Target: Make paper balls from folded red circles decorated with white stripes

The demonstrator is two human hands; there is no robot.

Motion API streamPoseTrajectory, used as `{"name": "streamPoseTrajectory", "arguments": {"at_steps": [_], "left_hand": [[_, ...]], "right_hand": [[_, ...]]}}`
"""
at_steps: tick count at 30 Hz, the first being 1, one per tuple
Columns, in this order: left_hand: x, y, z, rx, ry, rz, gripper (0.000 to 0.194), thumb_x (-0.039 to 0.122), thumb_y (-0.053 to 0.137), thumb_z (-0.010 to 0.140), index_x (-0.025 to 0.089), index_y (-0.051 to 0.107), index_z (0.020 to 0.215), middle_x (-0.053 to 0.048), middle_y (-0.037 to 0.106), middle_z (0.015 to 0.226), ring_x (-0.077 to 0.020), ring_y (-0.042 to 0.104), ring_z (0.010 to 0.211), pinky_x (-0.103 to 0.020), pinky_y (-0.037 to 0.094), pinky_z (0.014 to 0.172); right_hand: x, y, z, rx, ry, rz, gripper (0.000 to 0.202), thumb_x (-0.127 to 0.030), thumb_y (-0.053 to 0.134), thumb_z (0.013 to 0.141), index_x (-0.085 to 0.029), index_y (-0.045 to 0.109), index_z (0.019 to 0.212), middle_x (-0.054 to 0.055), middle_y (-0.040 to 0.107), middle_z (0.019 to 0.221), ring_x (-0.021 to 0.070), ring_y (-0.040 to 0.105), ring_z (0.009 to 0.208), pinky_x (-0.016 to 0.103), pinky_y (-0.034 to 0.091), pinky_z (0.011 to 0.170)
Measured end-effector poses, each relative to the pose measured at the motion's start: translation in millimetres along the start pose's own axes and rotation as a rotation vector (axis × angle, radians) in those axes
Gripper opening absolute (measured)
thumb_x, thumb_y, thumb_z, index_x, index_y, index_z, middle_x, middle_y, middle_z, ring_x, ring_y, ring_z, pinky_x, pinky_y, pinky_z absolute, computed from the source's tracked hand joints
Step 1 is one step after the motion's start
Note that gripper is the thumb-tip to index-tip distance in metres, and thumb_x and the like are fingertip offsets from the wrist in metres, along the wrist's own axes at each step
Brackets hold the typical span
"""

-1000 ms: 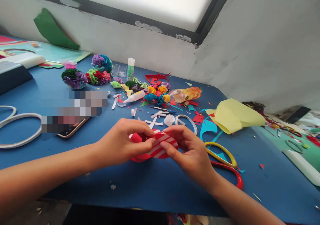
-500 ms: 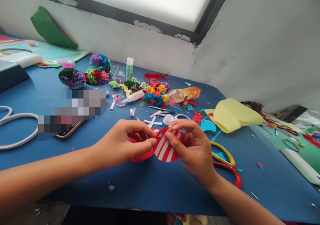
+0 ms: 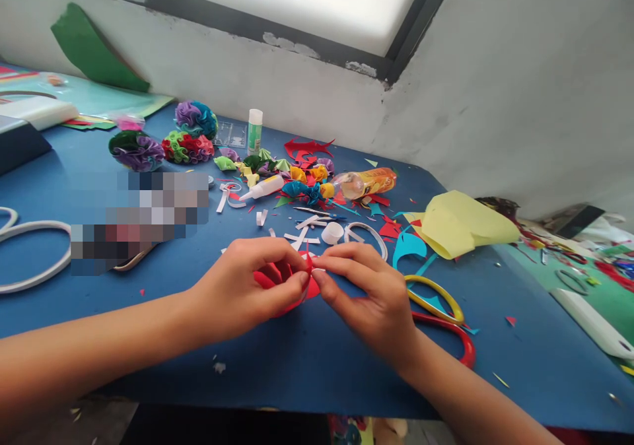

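Over the table's front part, my left hand is closed, pinching folded red paper with several layers between thumb and fingers. Part of the paper is hidden behind that hand. My right hand is closed too, its fingertips meeting the paper's right edge and pinching a thin white strip. Just right of that hand lie scissors with one yellow handle and one red handle. Beyond the hands are a small white roll and a white ring.
A glue bottle, a glue stick and a plastic bottle stand or lie behind the hands, among paper scraps. Ruffled paper balls sit back left. Crumpled yellow paper lies right; a white hoop is at left.
The striped red-and-white paper disc that faced me has turned edge-on and its stripes no longer show. My right hand has shifted slightly left, its fingertips now at the paper's edge.
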State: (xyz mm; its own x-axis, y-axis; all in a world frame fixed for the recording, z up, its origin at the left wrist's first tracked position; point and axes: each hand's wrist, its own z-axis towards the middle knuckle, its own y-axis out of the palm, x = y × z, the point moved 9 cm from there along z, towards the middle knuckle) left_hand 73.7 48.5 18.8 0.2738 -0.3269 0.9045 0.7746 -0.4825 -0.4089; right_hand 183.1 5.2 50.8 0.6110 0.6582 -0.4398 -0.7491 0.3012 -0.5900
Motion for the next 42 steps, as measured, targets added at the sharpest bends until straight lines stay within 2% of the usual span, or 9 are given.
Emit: {"name": "streamPoseTrajectory", "arguments": {"at_steps": [6, 11, 20, 24, 26, 29, 34, 39, 42], "left_hand": [[9.1, 1.1, -2.7, -0.013, 0.108, 0.034, 0.012, 0.020, 0.054, 0.079, 0.013, 0.063, 0.074, -0.002, 0.062, 0.070, -0.0108, 0.057, 0.060, -0.021, 0.048, 0.056], [12.7, 1.7, -2.0, -0.029, 0.135, 0.027, 0.012, 0.019, 0.055, 0.080, 0.012, 0.063, 0.076, -0.002, 0.062, 0.071, -0.0104, 0.058, 0.061, -0.021, 0.048, 0.056], [7.9, 6.3, -3.5, -0.105, 0.006, -0.120, 0.011, 0.022, 0.053, 0.082, 0.014, 0.059, 0.076, -0.001, 0.062, 0.070, -0.0116, 0.058, 0.063, -0.021, 0.048, 0.056], [2.5, 6.1, -4.8, -0.122, -0.083, -0.203, 0.013, 0.026, 0.052, 0.082, 0.014, 0.056, 0.077, 0.001, 0.056, 0.066, -0.0095, 0.051, 0.059, -0.019, 0.042, 0.051], [0.6, 4.9, -4.6, -0.108, -0.103, -0.208, 0.014, 0.026, 0.051, 0.082, 0.014, 0.057, 0.077, 0.002, 0.053, 0.064, -0.0087, 0.048, 0.056, -0.019, 0.039, 0.048], [-1.9, 5.8, -3.8, -0.100, -0.123, -0.205, 0.016, 0.029, 0.054, 0.080, 0.014, 0.058, 0.079, 0.001, 0.054, 0.067, -0.0095, 0.050, 0.057, -0.019, 0.041, 0.049], [-7.9, 5.0, -3.0, -0.056, -0.168, -0.276, 0.020, 0.032, 0.059, 0.078, 0.013, 0.064, 0.075, 0.001, 0.057, 0.065, -0.0096, 0.051, 0.056, -0.019, 0.044, 0.050], [-14.9, 4.3, -1.6, -0.048, -0.236, -0.424, 0.016, 0.028, 0.060, 0.079, 0.015, 0.067, 0.074, 0.002, 0.060, 0.063, -0.0079, 0.053, 0.058, -0.016, 0.045, 0.053], [-16.1, 0.8, -1.4, -0.007, -0.234, -0.439, 0.015, 0.030, 0.060, 0.080, 0.017, 0.067, 0.077, 0.002, 0.062, 0.065, -0.0072, 0.054, 0.058, -0.015, 0.045, 0.053]], "right_hand": [[1.1, 4.4, 1.6, -0.066, 0.084, 0.198, 0.012, -0.007, 0.062, 0.077, -0.011, 0.069, 0.086, 0.007, 0.067, 0.082, 0.0133, 0.063, 0.077, 0.024, 0.051, 0.071], [6.1, 5.2, 3.2, -0.096, 0.160, 0.305, 0.010, -0.008, 0.061, 0.078, -0.013, 0.069, 0.083, 0.006, 0.067, 0.081, 0.0117, 0.063, 0.075, 0.021, 0.051, 0.070], [13.5, 8.8, 0.4, -0.113, 0.216, 0.391, 0.013, -0.012, 0.058, 0.082, -0.021, 0.066, 0.085, 0.000, 0.066, 0.083, 0.0121, 0.062, 0.079, 0.025, 0.050, 0.074], [27.3, 9.3, -3.5, -0.057, 0.328, 0.475, 0.025, -0.019, 0.063, 0.080, -0.026, 0.060, 0.104, 0.003, 0.062, 0.110, 0.0180, 0.058, 0.103, 0.033, 0.050, 0.085], [34.4, 16.1, -7.0, -0.087, 0.430, 0.578, 0.031, -0.022, 0.064, 0.080, -0.027, 0.056, 0.109, 0.004, 0.062, 0.110, 0.0176, 0.061, 0.097, 0.033, 0.053, 0.081], [36.3, 17.2, -9.6, -0.075, 0.498, 0.664, 0.023, -0.021, 0.065, 0.080, -0.026, 0.059, 0.101, 0.001, 0.066, 0.091, 0.0143, 0.065, 0.081, 0.027, 0.055, 0.072], [29.0, 10.7, -9.7, -0.037, 0.476, 0.659, 0.020, -0.017, 0.065, 0.079, -0.027, 0.060, 0.096, -0.002, 0.064, 0.087, 0.0114, 0.064, 0.077, 0.022, 0.054, 0.066], [27.0, 9.9, -8.0, 0.011, 0.430, 0.643, 0.016, -0.014, 0.063, 0.080, -0.026, 0.059, 0.089, -0.004, 0.060, 0.078, 0.0080, 0.058, 0.063, 0.017, 0.051, 0.055], [27.4, 7.9, -7.0, 0.066, 0.408, 0.636, 0.013, -0.014, 0.060, 0.080, -0.026, 0.058, 0.086, -0.002, 0.060, 0.082, 0.0089, 0.058, 0.063, 0.018, 0.050, 0.051]]}}
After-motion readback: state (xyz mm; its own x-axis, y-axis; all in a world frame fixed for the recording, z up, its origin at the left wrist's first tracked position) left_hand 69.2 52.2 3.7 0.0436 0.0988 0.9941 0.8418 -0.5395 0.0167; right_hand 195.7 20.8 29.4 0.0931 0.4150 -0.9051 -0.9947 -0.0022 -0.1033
